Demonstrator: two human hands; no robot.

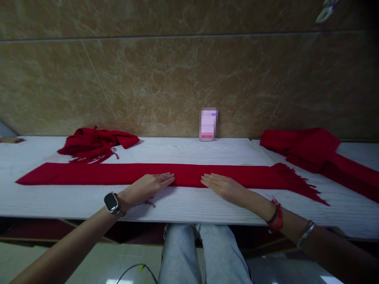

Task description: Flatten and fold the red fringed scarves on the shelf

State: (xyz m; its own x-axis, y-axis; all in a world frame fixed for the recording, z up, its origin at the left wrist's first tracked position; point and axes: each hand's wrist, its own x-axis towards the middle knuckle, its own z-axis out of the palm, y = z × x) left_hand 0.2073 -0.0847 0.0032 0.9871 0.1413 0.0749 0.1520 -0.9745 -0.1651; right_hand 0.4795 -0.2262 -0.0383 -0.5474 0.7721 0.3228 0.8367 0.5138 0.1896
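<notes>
A long red scarf (189,173) lies stretched across the white table in a flat, narrow strip, folded lengthwise. Its right end fans out in fringe, and its left end tapers to a point. My left hand (151,184) rests flat on the scarf left of the middle, fingers extended. A little to the right, my right hand (220,186) also lies palm down on the cloth with fingers straight. A bare stretch of scarf shows between the two sets of fingertips.
Behind the scarf, a crumpled red scarf (94,144) lies at left and folded red cloth (302,148) at right. A phone-like object (208,124), blurred out, leans on the tiled wall (166,79). The white table's (189,209) front edge runs above my legs.
</notes>
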